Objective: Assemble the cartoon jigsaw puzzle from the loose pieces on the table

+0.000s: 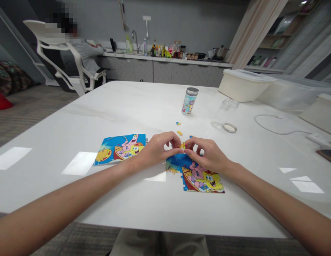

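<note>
My left hand and my right hand meet above the far edge of a partly joined jigsaw puzzle. Between their fingertips is a small yellow puzzle piece, pinched from both sides. The joined part shows a pink starfish and a yellow sponge character in a boat, with a gap at its lower left. Beside my left forearm lies a picture card with the same scene. Loose pieces rest just beyond my hands, one partly hidden by my right hand.
A printed tin with a metal lid stands beyond the pieces. To its right are a clear jar and a round lid. A white cable and storage boxes lie right. A person sits in a white chair far left.
</note>
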`<state>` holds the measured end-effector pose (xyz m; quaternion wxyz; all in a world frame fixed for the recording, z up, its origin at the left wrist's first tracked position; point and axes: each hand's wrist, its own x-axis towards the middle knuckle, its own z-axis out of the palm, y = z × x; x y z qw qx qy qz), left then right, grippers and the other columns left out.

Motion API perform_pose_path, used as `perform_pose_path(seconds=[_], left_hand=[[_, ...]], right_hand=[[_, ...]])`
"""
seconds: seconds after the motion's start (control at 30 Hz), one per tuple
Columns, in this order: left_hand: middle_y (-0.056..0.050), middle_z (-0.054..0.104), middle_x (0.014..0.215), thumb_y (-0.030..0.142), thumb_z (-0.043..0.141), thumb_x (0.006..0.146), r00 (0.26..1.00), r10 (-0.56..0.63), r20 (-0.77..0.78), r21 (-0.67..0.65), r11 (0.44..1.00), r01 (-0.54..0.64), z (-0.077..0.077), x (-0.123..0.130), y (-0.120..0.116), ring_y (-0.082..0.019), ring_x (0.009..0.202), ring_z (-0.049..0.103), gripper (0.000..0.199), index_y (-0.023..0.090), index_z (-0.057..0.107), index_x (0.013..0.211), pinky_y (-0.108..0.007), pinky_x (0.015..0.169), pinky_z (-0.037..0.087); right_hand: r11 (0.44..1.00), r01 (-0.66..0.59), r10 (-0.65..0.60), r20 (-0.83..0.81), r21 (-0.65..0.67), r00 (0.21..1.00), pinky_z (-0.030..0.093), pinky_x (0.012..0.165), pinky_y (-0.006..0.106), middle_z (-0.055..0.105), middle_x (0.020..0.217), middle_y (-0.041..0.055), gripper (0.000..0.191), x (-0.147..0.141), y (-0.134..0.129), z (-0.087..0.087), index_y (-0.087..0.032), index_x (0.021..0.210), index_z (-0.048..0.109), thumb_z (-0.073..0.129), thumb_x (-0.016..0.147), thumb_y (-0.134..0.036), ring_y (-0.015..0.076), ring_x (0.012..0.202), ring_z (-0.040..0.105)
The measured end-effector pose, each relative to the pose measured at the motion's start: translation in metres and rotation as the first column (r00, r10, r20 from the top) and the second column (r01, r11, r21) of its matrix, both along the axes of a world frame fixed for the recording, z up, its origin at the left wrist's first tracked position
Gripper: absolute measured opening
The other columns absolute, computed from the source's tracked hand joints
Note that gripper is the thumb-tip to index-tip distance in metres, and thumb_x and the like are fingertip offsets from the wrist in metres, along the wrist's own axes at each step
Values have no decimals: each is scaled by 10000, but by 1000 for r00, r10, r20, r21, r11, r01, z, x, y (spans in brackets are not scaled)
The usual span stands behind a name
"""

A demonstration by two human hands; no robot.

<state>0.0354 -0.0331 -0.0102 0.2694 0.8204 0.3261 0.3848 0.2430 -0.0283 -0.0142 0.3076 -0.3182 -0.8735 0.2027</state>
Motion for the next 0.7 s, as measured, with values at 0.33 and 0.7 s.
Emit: perform_pose_path(seconds=[0.33,0.7], left_hand=[[40,563,692,250,654,786,998,-20,-55,57,998,23,-1,0,-1,-88,638,503,175,182,509,716,-234,622,407],[65,115,513,151,619,744,565,-819,-97,-635,488,598,46,-37,-1,-81,406,155,544,208,113,553,-265,350,191]], right_hand=[[990,46,-54,-63,-133,997,474,500,210,632,704,-5,63,-4,-2,2,-192,848,558,515,859,-237,103,601,579],[903,430,-430,14,-21,903,458,626,283,662,747,12,37,18,30,-3,-200,805,578,558,798,-231,156,673,604]])
